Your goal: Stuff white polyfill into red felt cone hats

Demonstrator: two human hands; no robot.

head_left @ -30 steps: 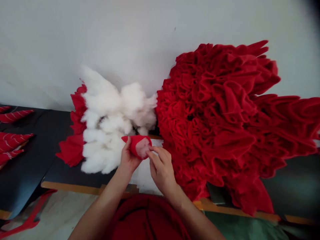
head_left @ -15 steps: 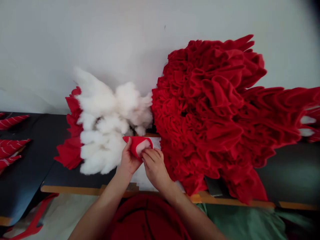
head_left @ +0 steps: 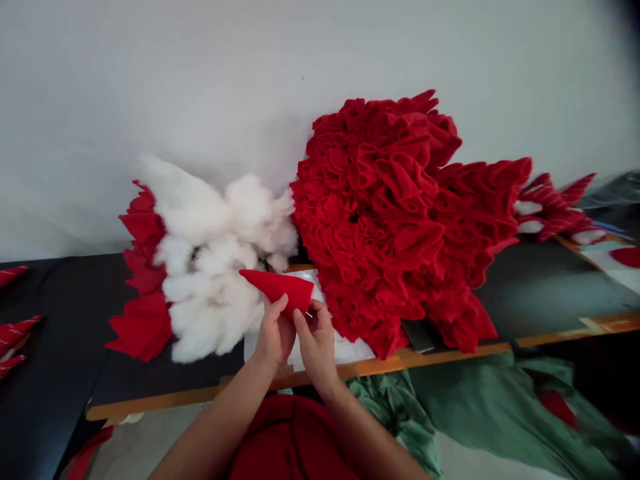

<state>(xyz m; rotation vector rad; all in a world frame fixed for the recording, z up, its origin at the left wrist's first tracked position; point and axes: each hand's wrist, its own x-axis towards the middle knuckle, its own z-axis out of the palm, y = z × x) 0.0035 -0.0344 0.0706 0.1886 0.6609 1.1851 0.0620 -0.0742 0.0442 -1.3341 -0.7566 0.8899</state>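
Note:
A small red felt cone (head_left: pixel 279 288) lies sideways in front of me, its tip pointing left. My left hand (head_left: pixel 274 335) grips its wide end from below with thumb and fingers. My right hand (head_left: pixel 314 338) pinches the same wide end from the right. Just behind and left of the cone sits a heap of white stuffing (head_left: pixel 215 253). A big pile of empty red felt cones (head_left: pixel 395 213) rises to the right against the wall. Both hands hover over a white sheet (head_left: pixel 345 349) on the black table (head_left: pixel 165 373).
More red felt pieces (head_left: pixel 143 280) lie left of the stuffing. Striped red cones (head_left: pixel 15 327) lie at the far left and others (head_left: pixel 555 207) at the far right. Green cloth (head_left: pixel 480 407) hangs below the table's wooden front edge (head_left: pixel 440 353). A white wall stands behind.
The cone has been turned: its open end with white stuffing faced me, now its red side shows, tip to the left. My right fingers left the opening and pinch the rim. The view swung right.

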